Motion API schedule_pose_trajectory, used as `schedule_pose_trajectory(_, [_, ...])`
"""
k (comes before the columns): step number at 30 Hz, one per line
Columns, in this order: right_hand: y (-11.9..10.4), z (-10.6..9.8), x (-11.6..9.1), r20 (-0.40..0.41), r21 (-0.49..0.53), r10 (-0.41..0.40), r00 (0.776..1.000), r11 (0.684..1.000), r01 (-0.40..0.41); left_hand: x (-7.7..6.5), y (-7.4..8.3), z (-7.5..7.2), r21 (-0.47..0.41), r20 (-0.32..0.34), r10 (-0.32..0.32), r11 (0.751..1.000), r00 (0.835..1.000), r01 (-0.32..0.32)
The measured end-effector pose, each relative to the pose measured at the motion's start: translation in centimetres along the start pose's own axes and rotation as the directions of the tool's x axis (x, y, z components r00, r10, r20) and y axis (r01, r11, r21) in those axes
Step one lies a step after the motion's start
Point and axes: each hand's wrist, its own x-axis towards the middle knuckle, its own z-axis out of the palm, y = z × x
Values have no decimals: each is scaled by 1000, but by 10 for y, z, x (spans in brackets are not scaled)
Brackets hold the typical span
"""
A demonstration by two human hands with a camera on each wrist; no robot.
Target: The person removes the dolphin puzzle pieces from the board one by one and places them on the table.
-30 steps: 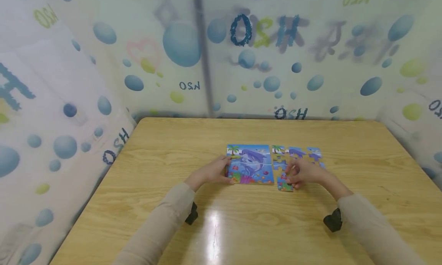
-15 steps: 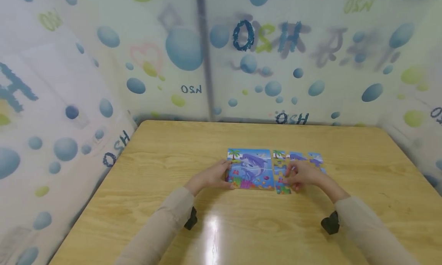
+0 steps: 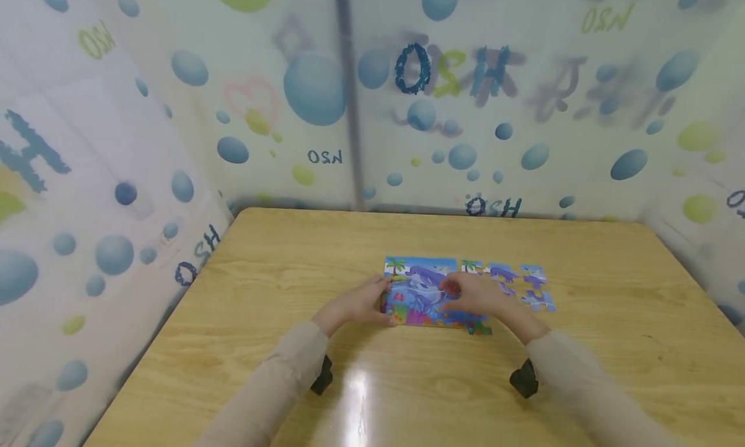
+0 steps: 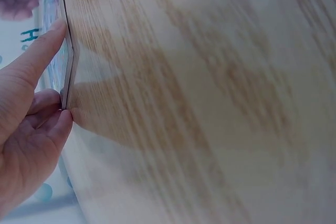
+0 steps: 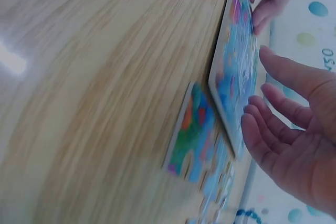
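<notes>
A flat dolphin picture puzzle board (image 3: 420,311) lies on the table. My left hand (image 3: 361,301) grips it at the left end, thumb on the front edge and fingers round the left edge; in the left wrist view the thumb and fingertips meet its thin rim. My right hand (image 3: 480,297) hovers over the board's right part, covering some of the picture. The right wrist view shows its thumb and fingers spread, with nothing between them. Joined jigsaw pieces (image 5: 191,129) with coral colours lie beside the board's right edge, partly hidden by the hand in the head view.
More dolphin jigsaw pieces (image 3: 538,299) lie to the right, with gaps between the groups. The wooden table (image 3: 291,259) meets a bubble-patterned wall covering (image 3: 279,182) at the back and left. Dark wrist devices (image 3: 525,379) hang under both sleeves.
My right hand has moved left, from the jigsaw pieces to over the board, uncovering pieces at the right. The left hand stays at the board's left end. The head view has tilted up slightly.
</notes>
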Motion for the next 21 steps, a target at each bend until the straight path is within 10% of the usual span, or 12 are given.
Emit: schedule_pose_trajectory(21, [-28, 20, 23, 71, -48, 18, 997, 999, -15, -2, 2, 1, 7, -4, 11, 1000, 1000, -11])
